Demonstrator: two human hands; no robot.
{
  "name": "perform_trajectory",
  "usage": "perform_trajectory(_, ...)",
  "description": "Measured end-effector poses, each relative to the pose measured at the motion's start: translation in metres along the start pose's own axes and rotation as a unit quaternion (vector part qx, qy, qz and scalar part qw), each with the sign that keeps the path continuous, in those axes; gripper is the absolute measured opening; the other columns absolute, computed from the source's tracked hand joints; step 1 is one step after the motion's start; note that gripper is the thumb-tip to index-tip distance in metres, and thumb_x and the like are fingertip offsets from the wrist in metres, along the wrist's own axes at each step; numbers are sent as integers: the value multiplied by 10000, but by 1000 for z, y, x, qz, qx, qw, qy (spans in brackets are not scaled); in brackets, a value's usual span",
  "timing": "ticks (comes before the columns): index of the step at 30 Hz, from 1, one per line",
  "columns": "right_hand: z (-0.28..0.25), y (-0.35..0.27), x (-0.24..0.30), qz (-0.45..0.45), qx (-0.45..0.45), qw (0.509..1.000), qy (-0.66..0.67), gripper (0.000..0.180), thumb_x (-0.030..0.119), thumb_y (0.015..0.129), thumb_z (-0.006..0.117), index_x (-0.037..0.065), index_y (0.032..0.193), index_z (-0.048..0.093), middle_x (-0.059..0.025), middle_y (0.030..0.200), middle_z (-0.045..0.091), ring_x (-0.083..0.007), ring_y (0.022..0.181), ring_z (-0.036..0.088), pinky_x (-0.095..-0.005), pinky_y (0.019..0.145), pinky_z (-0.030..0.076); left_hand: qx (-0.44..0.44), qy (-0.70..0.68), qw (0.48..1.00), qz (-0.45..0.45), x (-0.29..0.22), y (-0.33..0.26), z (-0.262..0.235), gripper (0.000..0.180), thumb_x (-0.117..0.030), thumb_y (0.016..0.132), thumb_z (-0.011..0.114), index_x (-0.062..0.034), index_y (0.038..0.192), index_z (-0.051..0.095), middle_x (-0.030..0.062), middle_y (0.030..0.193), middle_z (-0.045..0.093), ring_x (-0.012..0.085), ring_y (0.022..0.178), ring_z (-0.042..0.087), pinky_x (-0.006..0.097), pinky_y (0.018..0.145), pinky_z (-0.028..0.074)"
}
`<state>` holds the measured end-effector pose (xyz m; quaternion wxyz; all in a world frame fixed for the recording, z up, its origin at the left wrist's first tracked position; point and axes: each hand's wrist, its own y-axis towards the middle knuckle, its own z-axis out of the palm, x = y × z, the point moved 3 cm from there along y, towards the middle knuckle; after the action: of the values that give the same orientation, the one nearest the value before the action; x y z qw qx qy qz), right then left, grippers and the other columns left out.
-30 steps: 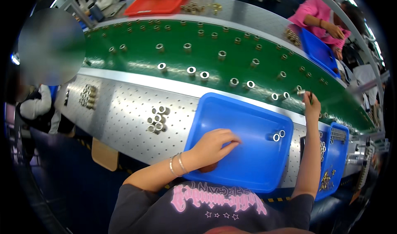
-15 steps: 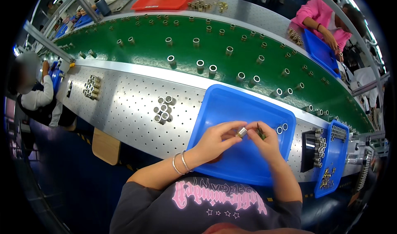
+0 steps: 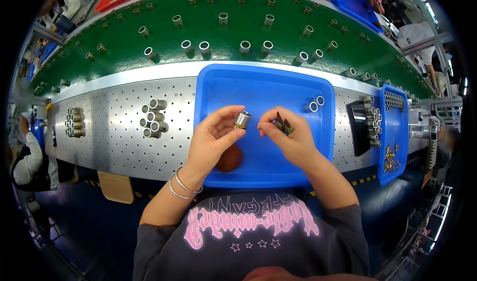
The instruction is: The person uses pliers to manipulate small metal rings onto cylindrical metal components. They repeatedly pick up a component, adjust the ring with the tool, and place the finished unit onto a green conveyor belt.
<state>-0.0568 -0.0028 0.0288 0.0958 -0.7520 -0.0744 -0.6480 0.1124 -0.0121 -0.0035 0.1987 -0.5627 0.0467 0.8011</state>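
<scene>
My left hand (image 3: pixel 213 139) pinches a small silver metal cylinder (image 3: pixel 242 119) between thumb and fingertips, above the blue tray (image 3: pixel 258 90). My right hand (image 3: pixel 290 139) is just to its right, fingers closed on small dark parts (image 3: pixel 282 124). The two hands nearly meet over the middle of the tray. Two silver rings (image 3: pixel 316 104) lie at the tray's right side. A brown round object (image 3: pixel 229 158) rests in the tray under my left palm.
A pile of silver cylinders (image 3: pixel 153 118) and a smaller one (image 3: pixel 74 122) lie on the perforated metal table. The green conveyor belt (image 3: pixel 223 33) carries several upright cylinders. A narrow blue bin (image 3: pixel 393 127) with small parts stands at the right. Other people work around the belt.
My right hand came back from the belt's edge to the tray. Both hands have met over the tray, with the left one now holding the cylinder up.
</scene>
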Motion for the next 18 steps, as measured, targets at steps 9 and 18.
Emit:
perform_trajectory(9,17,5,10,-146,9,958,-247,138,107,773,653,74,895,598,-90,815,633,-229,683,624,-285,575,480,-1,290,940,181,-9,2,2,365,65,749,630,-3,1102,563,71,996,568,159,893,581,279,767,498)
perform_trajectory(18,-3,4,0,38,12,999,-1,52,39,817,606,-7,800,622,-54,779,622,-90,699,561,-215,608,428,-37,-213,973,-81,-5,5,-8,413,-12,836,555,-23,1230,434,121,1099,551,188,954,586,283,851,480)
